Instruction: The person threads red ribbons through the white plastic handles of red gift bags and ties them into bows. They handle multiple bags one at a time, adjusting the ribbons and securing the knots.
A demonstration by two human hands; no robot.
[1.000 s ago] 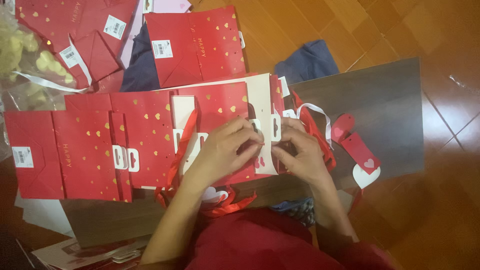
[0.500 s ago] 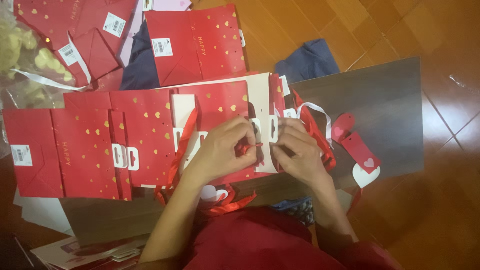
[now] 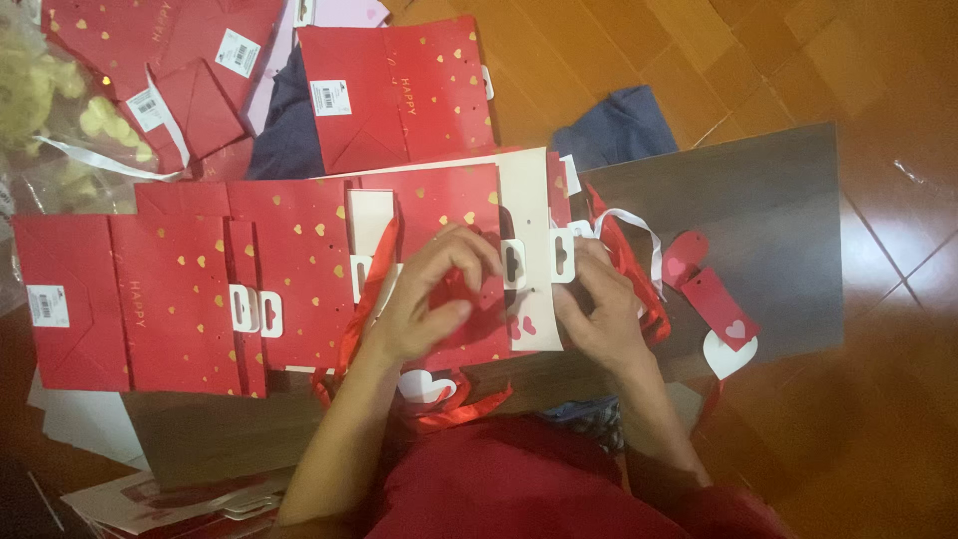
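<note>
Flat red gift bag [image 3: 454, 215] lay on the dark board [image 3: 758, 220], at 12 o'clock from the person. Left hand [image 3: 429, 294] curled, fingers pinching the bag's red ribbon [image 3: 374, 284]; right hand [image 3: 599, 314] pressed flat on its white card edge. Looked light, thin, creasable paper; best gripped by stiff card edge.

Left of the dark board [image 3: 758, 230] lie flat red bags [image 3: 190, 289]; above it another red bag [image 3: 399, 90] and blue cloth [image 3: 619, 130]; heart tags [image 3: 718, 309] rest on it.
</note>
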